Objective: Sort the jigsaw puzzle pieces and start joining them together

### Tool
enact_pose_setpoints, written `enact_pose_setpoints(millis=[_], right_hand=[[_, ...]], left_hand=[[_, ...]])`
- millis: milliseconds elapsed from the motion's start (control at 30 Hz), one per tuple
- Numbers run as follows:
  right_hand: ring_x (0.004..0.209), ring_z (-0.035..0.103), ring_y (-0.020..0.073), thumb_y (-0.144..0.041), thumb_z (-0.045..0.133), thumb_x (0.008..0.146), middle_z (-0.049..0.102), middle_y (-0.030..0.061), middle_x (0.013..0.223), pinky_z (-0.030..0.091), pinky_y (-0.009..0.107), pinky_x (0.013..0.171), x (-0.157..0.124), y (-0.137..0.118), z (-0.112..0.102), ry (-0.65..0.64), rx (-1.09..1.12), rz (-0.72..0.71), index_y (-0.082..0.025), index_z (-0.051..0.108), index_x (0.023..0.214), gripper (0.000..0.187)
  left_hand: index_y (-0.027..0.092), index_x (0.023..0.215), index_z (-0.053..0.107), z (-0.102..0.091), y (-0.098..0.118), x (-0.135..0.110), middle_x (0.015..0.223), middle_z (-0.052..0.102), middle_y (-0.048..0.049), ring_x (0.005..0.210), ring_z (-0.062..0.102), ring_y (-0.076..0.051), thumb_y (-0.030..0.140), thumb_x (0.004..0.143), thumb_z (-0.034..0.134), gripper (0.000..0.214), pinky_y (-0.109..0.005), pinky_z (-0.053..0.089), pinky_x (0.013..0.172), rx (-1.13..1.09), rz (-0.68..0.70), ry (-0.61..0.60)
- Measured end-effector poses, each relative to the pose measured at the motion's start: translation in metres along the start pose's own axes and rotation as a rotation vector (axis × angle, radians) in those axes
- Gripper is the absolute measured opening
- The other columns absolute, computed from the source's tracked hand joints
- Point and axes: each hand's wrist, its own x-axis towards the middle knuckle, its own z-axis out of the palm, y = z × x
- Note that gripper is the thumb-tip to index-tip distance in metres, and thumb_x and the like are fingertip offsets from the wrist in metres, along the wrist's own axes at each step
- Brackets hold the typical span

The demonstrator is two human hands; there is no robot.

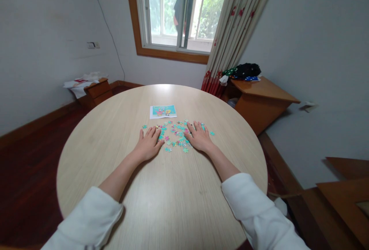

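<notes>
Small jigsaw puzzle pieces (179,131), mostly turquoise with some pink and yellow, lie loosely scattered on the round wooden table (161,196). At the left side of the scatter, my left hand (148,143) rests palm down with its fingers spread, touching or covering some pieces. My right hand (199,136) lies flat on the right side of the scatter, fingers apart, over other pieces. What is under both palms is hidden. Just beyond the pieces is a picture card (163,112) with a turquoise ground and pink and yellow cartoon figures.
A wooden cabinet (263,92) with dark and patterned cloth (245,71) on it stands behind the table at the right. At the back left, white papers or cloth (86,80) lie on a small wooden stand (99,90). A curtain (230,30) hangs beside the window.
</notes>
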Motion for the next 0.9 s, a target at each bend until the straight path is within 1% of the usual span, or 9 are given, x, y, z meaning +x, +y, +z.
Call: enact_pose_setpoints(millis=[67, 167, 233, 300, 433, 567, 633, 733, 900], right_hand=[[0.146, 0.006, 0.028, -0.058, 0.018, 0.095, 0.01, 0.0144, 0.158, 0.005, 0.052, 0.114, 0.002, 0.01, -0.005, 0.028, 0.008, 0.05, -0.022, 0.019, 0.151, 0.066], [0.145, 0.006, 0.0301, -0.055, 0.017, 0.095, 0.012, 0.0214, 0.156, 0.007, 0.051, 0.114, 0.005, 0.03, -0.012, 0.067, 0.016, 0.2, -0.012, 0.016, 0.151, 0.071], [0.145, 0.009, 0.0307, -0.055, 0.015, 0.095, 0.014, 0.024, 0.155, 0.009, 0.049, 0.115, 0.006, 0.04, -0.014, 0.034, 0.046, 0.29, -0.007, 0.015, 0.15, 0.073], [0.145, 0.009, 0.0303, -0.054, 0.014, 0.096, 0.013, 0.0236, 0.155, 0.009, 0.048, 0.115, 0.008, 0.043, -0.013, -0.011, 0.06, 0.306, -0.005, 0.016, 0.15, 0.073], [0.145, 0.005, 0.0288, -0.053, 0.015, 0.096, 0.011, 0.0218, 0.156, 0.006, 0.048, 0.115, 0.011, 0.035, -0.003, -0.04, 0.031, 0.204, -0.005, 0.018, 0.149, 0.072], [0.146, 0.004, 0.0268, -0.054, 0.014, 0.096, 0.01, 0.0199, 0.156, 0.006, 0.047, 0.116, 0.013, 0.025, 0.004, -0.04, 0.02, 0.09, -0.006, 0.018, 0.15, 0.072], [0.146, 0.003, 0.0264, -0.055, 0.014, 0.095, 0.009, 0.0191, 0.157, 0.005, 0.046, 0.116, 0.012, 0.023, 0.004, -0.05, 0.022, 0.051, -0.007, 0.018, 0.15, 0.073], [0.146, 0.003, 0.0265, -0.058, 0.013, 0.094, 0.008, 0.0186, 0.157, 0.004, 0.047, 0.116, 0.009, 0.022, 0.002, -0.067, 0.032, 0.038, -0.007, 0.017, 0.15, 0.075], [0.146, -0.001, 0.0262, -0.059, 0.013, 0.094, 0.007, 0.0165, 0.158, 0.002, 0.051, 0.115, 0.003, 0.015, -0.002, -0.096, 0.03, -0.022, -0.01, 0.016, 0.151, 0.075]], left_hand=[[0.013, 0.144, 0.034, -0.001, -0.003, 0.001, 0.155, 0.024, -0.016, 0.144, 0.02, -0.03, 0.044, 0.096, 0.022, 0.058, -0.06, 0.013, 0.114, 0.009, -0.039, 0.045], [0.01, 0.142, 0.036, -0.002, -0.01, 0.004, 0.153, 0.026, -0.0187, 0.143, 0.023, -0.031, 0.041, 0.096, 0.021, 0.058, -0.061, 0.016, 0.112, 0.018, -0.161, 0.101], [0.009, 0.142, 0.036, -0.003, -0.014, 0.006, 0.152, 0.028, -0.0198, 0.142, 0.025, -0.031, 0.041, 0.096, 0.02, 0.058, -0.062, 0.017, 0.112, 0.011, -0.22, 0.086], [0.01, 0.142, 0.036, -0.002, -0.017, 0.007, 0.152, 0.028, -0.0194, 0.142, 0.025, -0.03, 0.041, 0.096, 0.02, 0.058, -0.063, 0.016, 0.112, -0.003, -0.233, 0.053], [0.013, 0.143, 0.035, 0.002, -0.017, 0.008, 0.153, 0.028, -0.016, 0.143, 0.024, -0.029, 0.041, 0.096, 0.019, 0.057, -0.064, 0.011, 0.112, -0.038, -0.145, 0.022], [0.015, 0.145, 0.032, 0.003, -0.015, 0.007, 0.154, 0.027, -0.0132, 0.143, 0.022, -0.028, 0.043, 0.095, 0.02, 0.058, -0.061, 0.01, 0.114, -0.057, -0.034, 0.015], [0.015, 0.146, 0.03, 0.002, -0.014, 0.006, 0.155, 0.025, -0.0122, 0.143, 0.021, -0.029, 0.044, 0.095, 0.019, 0.06, -0.06, 0.01, 0.114, -0.066, -0.027, 0.002], [0.015, 0.147, 0.029, 0.0, -0.012, 0.004, 0.155, 0.023, -0.0112, 0.144, 0.019, -0.029, 0.045, 0.094, 0.019, 0.061, -0.06, 0.009, 0.114, -0.078, -0.021, -0.033], [0.015, 0.147, 0.028, -0.002, -0.008, 0.002, 0.156, 0.019, -0.0105, 0.144, 0.017, -0.03, 0.05, 0.094, 0.02, 0.064, -0.06, 0.009, 0.114, -0.09, 0.039, -0.048]])
